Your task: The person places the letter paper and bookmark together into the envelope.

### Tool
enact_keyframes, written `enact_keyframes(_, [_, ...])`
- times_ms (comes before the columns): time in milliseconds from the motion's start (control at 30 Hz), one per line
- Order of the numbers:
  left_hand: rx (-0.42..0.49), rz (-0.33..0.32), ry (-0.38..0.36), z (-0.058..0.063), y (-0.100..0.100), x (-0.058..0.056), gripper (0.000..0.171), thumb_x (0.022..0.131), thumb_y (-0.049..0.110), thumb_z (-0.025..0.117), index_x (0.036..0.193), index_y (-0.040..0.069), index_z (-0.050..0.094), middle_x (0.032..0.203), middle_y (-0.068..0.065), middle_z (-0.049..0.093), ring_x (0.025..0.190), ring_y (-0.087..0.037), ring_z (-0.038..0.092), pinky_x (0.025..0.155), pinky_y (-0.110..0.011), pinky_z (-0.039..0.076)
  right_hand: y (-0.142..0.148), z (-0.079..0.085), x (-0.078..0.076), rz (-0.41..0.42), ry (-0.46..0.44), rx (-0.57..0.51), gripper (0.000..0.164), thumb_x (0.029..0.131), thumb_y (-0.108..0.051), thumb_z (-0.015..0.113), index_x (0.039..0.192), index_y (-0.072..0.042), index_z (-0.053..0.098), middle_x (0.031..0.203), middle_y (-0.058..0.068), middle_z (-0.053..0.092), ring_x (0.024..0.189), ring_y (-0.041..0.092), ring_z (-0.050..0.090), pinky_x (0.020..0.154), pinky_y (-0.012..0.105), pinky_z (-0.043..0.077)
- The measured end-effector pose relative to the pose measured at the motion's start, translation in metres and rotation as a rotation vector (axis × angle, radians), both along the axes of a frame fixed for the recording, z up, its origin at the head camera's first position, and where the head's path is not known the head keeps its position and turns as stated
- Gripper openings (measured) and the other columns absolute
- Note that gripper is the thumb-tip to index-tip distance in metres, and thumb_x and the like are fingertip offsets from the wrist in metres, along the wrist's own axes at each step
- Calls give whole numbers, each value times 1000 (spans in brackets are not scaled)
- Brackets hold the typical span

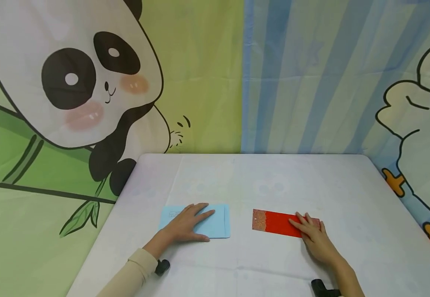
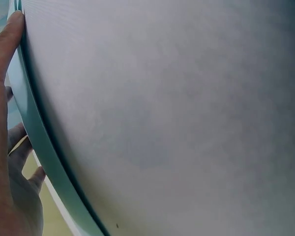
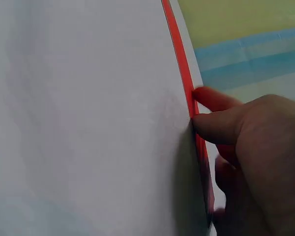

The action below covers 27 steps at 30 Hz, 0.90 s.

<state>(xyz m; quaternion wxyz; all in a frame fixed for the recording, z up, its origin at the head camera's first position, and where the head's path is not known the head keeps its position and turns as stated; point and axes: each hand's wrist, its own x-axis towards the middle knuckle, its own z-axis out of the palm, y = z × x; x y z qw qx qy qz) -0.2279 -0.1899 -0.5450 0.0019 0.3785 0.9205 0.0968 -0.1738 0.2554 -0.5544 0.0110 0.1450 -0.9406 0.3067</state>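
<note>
Head view faces forward and down; close wrist views share its tabletop (image 1: 244, 181).

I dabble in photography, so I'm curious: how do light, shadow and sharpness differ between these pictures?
Head view: soft, fairly even light, with the blue envelope and red envelope reasonably clear; left wrist view: the white tabletop looks hazy, darkening toward the upper right corner, and the blue edge bows, perhaps from the lens; right wrist view: a dark shadow falls beside the red edge.

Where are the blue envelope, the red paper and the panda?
Blue envelope (image 1: 217, 225), head view: bare right part.
Red paper (image 1: 279, 223), head view: its plain middle.
Panda (image 1: 112, 110), head view: white face below its mouth.
</note>
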Motion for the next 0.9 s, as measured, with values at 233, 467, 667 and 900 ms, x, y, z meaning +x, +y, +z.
enact_keyframes(233, [-12,8,32,-5,0,-1,91,74,77,45,147,26,26,148,-9,25,134,-23,26,109,-45,18,-16,-1,15,-269,-15,74,59,92,-32,56,140,-4,37,138,42,16,126,60,9,89,76,-4])
enact_keyframes(467, [-13,21,33,-7,0,0,90,75,77,45,147,29,24,149,-8,24,135,-20,24,109,-44,18,-29,-2,16,-269,8,95,57,90,-30,59,137,-3,42,141,39,16,129,56,10,94,73,-2])
enact_keyframes(667, [-1,0,39,-5,2,0,89,75,75,48,147,26,27,148,-10,26,134,-23,26,108,-46,19,-30,-7,12,-259,34,61,54,89,-29,60,136,-6,46,142,36,19,130,54,12,97,71,-2])
enact_keyframes(900, [-5,12,29,-2,4,-1,90,74,75,49,146,27,28,148,-8,25,135,-21,24,109,-45,18,-29,-15,8,-340,133,1,66,84,-28,66,137,0,39,138,40,23,127,57,15,99,69,2])
